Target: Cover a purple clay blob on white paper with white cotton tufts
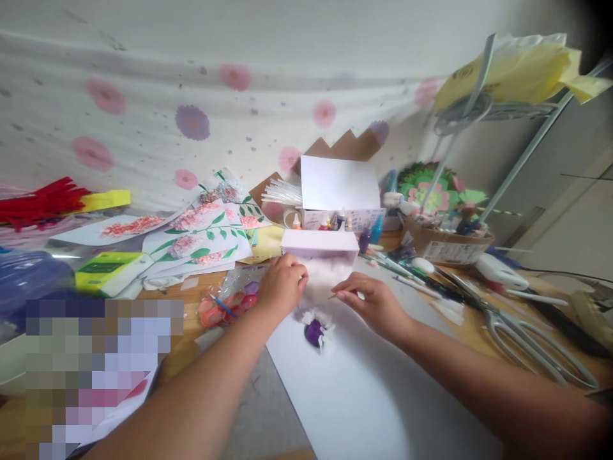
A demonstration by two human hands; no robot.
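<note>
While the right hand (371,300) is pinching what looks like a thin stick (333,296) between thumb and forefinger in front of the box (320,240), the left hand (282,284) is bending its fingers together at the left edge of the cotton (330,271); whether they are gripping any, one cannot tell. Cotton: lying at the box's front, looking loose, so handling is seemingly unfinished; what is remaining is not showing. Purple lump (314,332): resting before the box, apart from both hands. Surface: a white sheet (383,396) is covering part of the wooden table (186,329) before the box; scissors (491,314) are lying to its right, flower pictures (186,246) to its left. Room: a flowered cloth (143,115) is hanging behind it.
</note>
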